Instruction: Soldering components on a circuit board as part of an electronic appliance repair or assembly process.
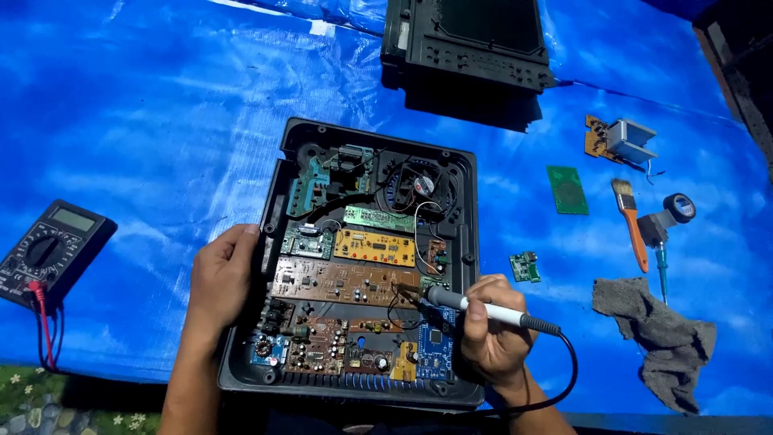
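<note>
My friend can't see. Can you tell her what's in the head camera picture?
A person's right hand holds a white soldering iron to a brown circuit board inside an open black plastic case, which the left hand grips by its edge. Blue tarp lies underneath, with a black multimeter at left.

Blue tarp, black casing, green, orange and brown boards, orange-handled brush, grey rag.
</note>
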